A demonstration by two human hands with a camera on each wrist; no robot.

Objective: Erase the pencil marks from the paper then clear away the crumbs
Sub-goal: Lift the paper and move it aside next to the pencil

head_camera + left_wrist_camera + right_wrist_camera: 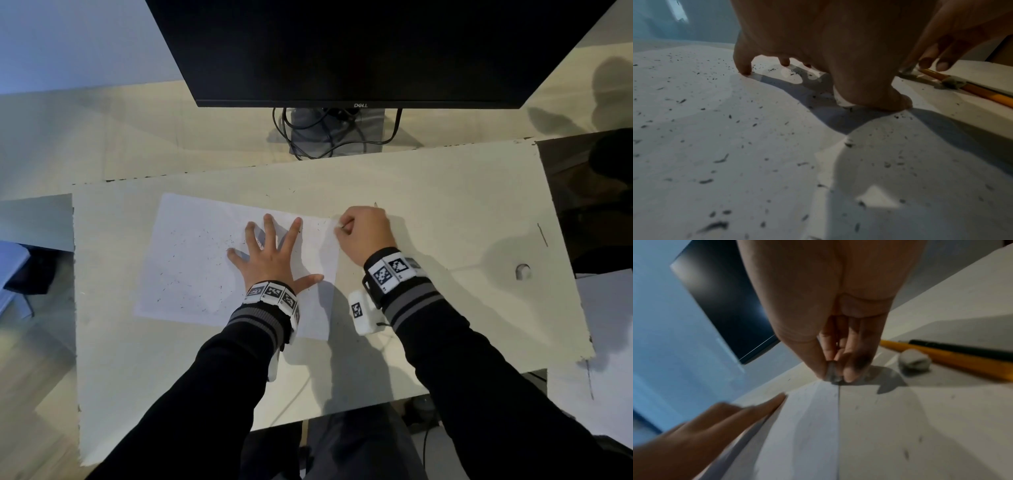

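So the left hand (270, 258) was spread flat with fingers splayed, pressing the paper (191, 260) down on the white board (445, 240), with dark eraser crumbs (719, 160) scattered all over the sheet. The right hand (364, 231) sat at the paper's far right corner, thumb and fingers pinching a small grey eraser bit (832, 374) against the surface. Just beside it lay a yellow pencil (962, 361) with a grey eraser lump (914, 361) touching it.

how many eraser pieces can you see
2: one small grey piece pinched in the right hand at the paper's right edge, one grey lump lying beside the yellow pencil. Others may be hidden.
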